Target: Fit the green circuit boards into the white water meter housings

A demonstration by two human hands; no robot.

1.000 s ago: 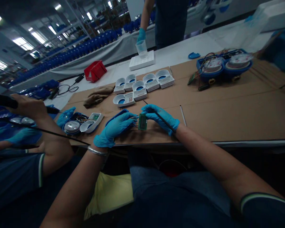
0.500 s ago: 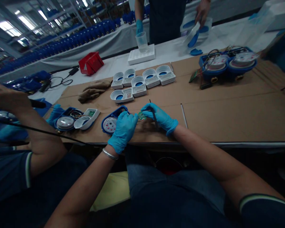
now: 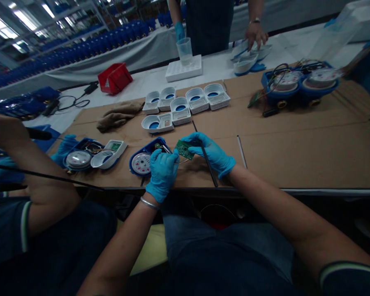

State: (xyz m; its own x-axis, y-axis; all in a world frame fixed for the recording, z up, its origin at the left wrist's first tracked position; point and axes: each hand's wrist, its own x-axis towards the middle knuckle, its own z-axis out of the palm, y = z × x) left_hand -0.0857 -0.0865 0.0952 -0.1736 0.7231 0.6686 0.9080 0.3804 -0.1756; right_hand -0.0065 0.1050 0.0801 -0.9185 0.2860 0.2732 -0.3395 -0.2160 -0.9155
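Observation:
My right hand [image 3: 211,154], in a blue glove, grips a green circuit board [image 3: 185,149] by its right edge. A thin black rod [image 3: 209,166] slants across this same hand, seemingly tucked among its fingers. At the board's left edge is my left hand [image 3: 163,172], also gloved, its fingertips pinched on thin wires [image 3: 182,161] that run by the board. Just left of it lies a blue water meter [image 3: 141,163] with a round dial and an open compartment holding parts; my left hand partly covers it.
White meter covers [image 3: 180,111] stand in a group beyond my hands, beside a brown cloth [image 3: 119,116]. A silver rod [image 3: 242,151] lies to the right. Two wired meters [image 3: 299,84] sit back right. A co-worker's gloved hand [image 3: 64,148] works at left; another person stands opposite.
The circuit board has turned and now shows its broad face between my hands. The black rod has swung more into view. Across the table, the other person's hand has lowered a white cover.

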